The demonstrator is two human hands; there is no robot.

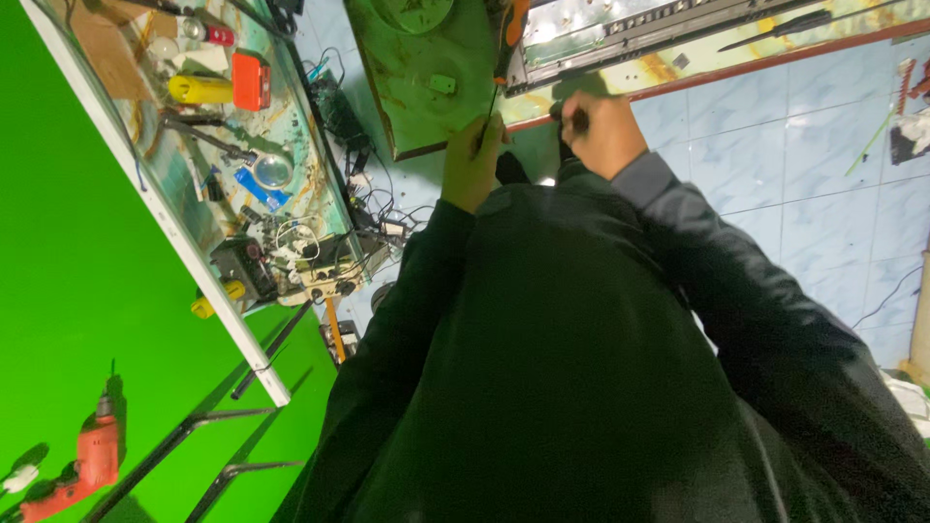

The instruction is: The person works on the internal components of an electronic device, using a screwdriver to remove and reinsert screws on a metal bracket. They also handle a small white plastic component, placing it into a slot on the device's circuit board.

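My left hand [472, 160] is closed around the thin dark shaft of a screwdriver with an orange and black handle [508, 34], at the edge of a stained green board [412, 68]. My right hand [601, 131] grips a small dark tool [573, 118] just below a long metal device panel [630, 34] lying on the board. Both arms wear dark sleeves, and my dark jacket fills the middle of the view.
A cluttered glass shelf [242, 145] on the left holds a yellow cylinder [199, 89], an orange box [251, 80], a magnifier, cables and power strips. An orange drill [92, 460] hangs on the green wall. Pale blue floor tiles [814, 145] lie to the right.
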